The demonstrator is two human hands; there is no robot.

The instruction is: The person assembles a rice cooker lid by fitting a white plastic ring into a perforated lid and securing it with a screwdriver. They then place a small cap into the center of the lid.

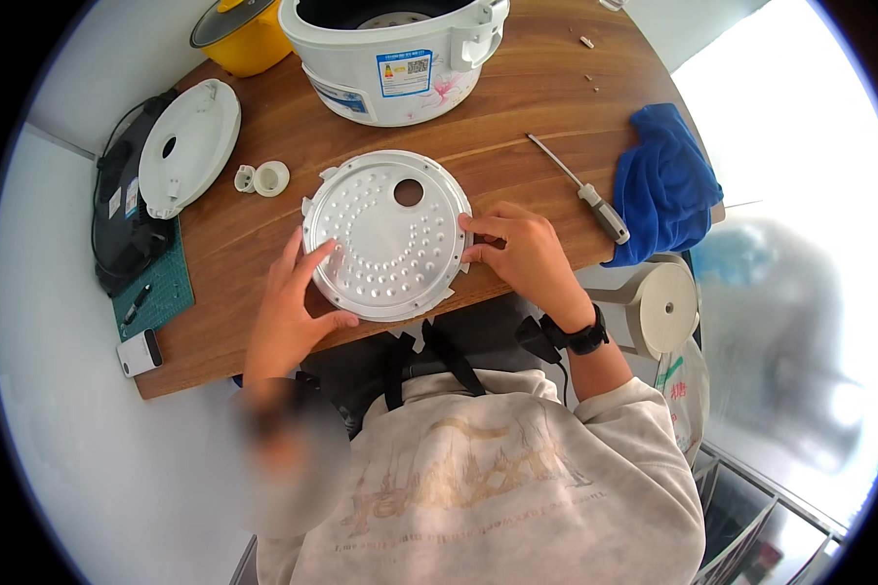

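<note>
A round silvery metal lid plate [384, 226], dotted with raised bumps and pierced by one large hole, is in front of me near the table's edge. My left hand [287, 310] holds its lower left rim, fingertips on the top face and thumb at the near edge. At the right rim, my right hand [529, 255] pinches the plate between thumb and fingers. Pale tabs stick out around the plate's border. Beyond it stands a white rice cooker body [334, 51] with its top uncovered. A white oval lid cover [197, 146] rests at the left.
Two small white plastic parts [272, 178] lie left of the plate. A screwdriver [603, 213] and a blue cloth [665, 185] are at the right. A yellow pot [254, 44], a black case [132, 224], a green mat [171, 292] and a white stool [661, 310] surround the workspace.
</note>
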